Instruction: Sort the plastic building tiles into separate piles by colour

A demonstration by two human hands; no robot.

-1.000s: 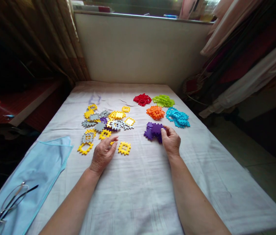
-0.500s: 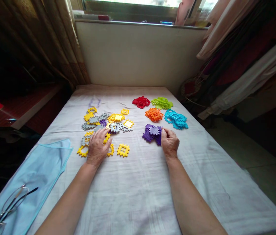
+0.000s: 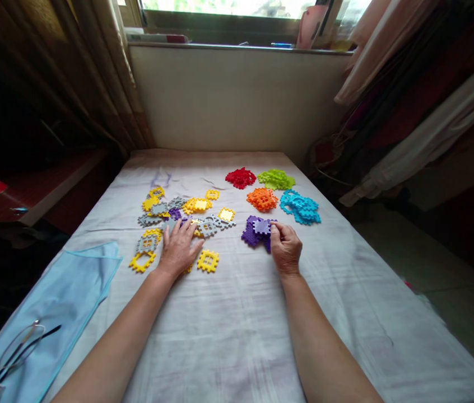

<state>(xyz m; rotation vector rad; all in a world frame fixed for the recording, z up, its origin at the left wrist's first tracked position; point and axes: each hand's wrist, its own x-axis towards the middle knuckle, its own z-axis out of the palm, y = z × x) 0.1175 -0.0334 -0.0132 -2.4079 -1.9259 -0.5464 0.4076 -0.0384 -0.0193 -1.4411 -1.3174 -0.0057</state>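
My left hand (image 3: pixel 179 246) lies flat with fingers spread over a mixed scatter of interlocking plastic tiles. Around it are a yellow window tile (image 3: pixel 208 261), a grey window tile (image 3: pixel 207 226), yellow tiles (image 3: pixel 197 205) and a few purple tiles (image 3: pixel 173 214); what lies beneath the palm is hidden. On the right, my right hand (image 3: pixel 286 249) is closed, thumb and fingers pinching the edge of a purple tile (image 3: pixel 262 226). That tile rests on or just above a pile of purple tiles (image 3: pixel 250 236).
Behind the purple pile sit piles of orange (image 3: pixel 262 199), red (image 3: pixel 241 178), lime green (image 3: pixel 276 179) and blue tiles (image 3: pixel 300 207). Eyeglasses (image 3: pixel 21 352) rest on a light blue cloth (image 3: pixel 69 296) at the left edge. A wall (image 3: pixel 237 101) bounds the table's far side.
My left hand has slid a little right across the scatter, uncovering tiles at its left and covering others. The grey window tile has shifted right. My right hand still pinches the purple tile.
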